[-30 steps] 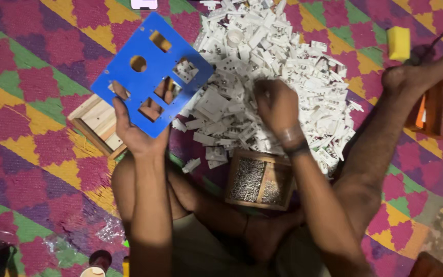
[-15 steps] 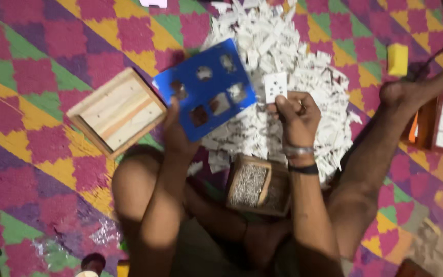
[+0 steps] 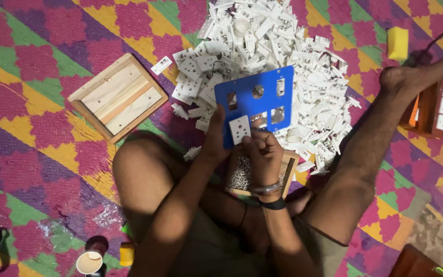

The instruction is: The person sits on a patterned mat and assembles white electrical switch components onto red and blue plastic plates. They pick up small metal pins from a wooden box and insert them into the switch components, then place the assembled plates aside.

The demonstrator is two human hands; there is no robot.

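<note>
two hands meet over a seated person's lap on a bright woven mat: the left hand [image 3: 215, 139] grips the lower left edge of a blue plastic plate [image 3: 262, 100] pierced with cut-out openings, while the right hand [image 3: 263, 150] pinches a small white socket piece [image 3: 240, 129] against the plate's bottom corner, fingers closed around it. the plate stands tilted toward the camera at the centre of the frame, in front of a large heap of white plastic parts [image 3: 262, 46] at twelve o'clock. a shallow wooden tray [image 3: 117, 97] lies at ten o'clock, well apart, and a small box of metal screws [image 3: 242, 174] sits just below the hands, at six o'clock. judging by its look, the plate is thin, stiff and light, with smooth faces likely to slip; holding it by an edge, thumb on one face, seems soundest. the socket piece appears hard, light and small, best taken by its sides.
</note>
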